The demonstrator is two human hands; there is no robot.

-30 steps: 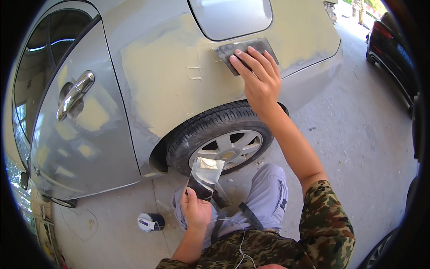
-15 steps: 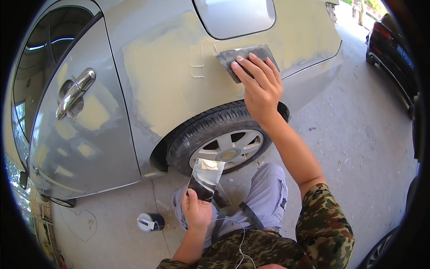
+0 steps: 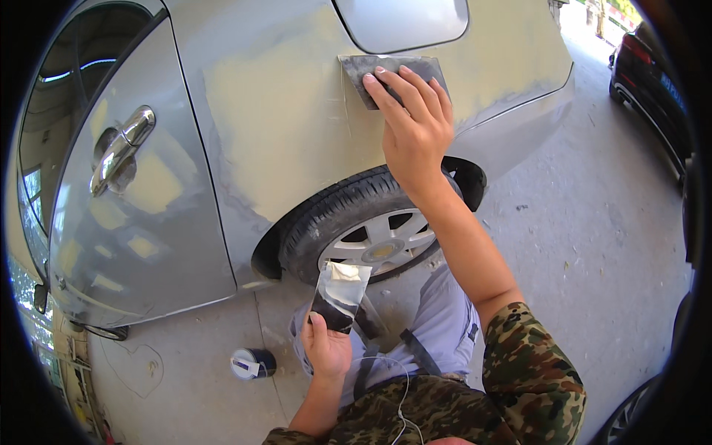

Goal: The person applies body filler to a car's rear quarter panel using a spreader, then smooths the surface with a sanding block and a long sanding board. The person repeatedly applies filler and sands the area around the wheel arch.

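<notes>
My right hand [image 3: 419, 133] is closed on a flat dark grey spreader [image 3: 356, 76], fingers spread across its back. The spreader lies against the silver car's rear side panel, just below the fuel flap [image 3: 404, 24]. Pale yellow body filler [image 3: 259, 122] covers much of that panel, and a thin raised line runs down from the spreader's left end. Lower down, before the wheel, my left hand [image 3: 326, 352] grips a flat mixing plate [image 3: 343, 302] by its dark lower end. A dab of cream filler [image 3: 345, 272] sits on the plate's upper end.
The rear wheel [image 3: 382, 245] stands between the panel and my knees. At left is a door with a chrome handle [image 3: 124, 152] and filler patches. A small dark tin [image 3: 254, 364] sits on the concrete floor. A black car [image 3: 653, 96] is parked at right.
My right hand has moved up and left with the spreader along the panel. The filler ridges left of it have become a thin line. My left hand has hardly moved.
</notes>
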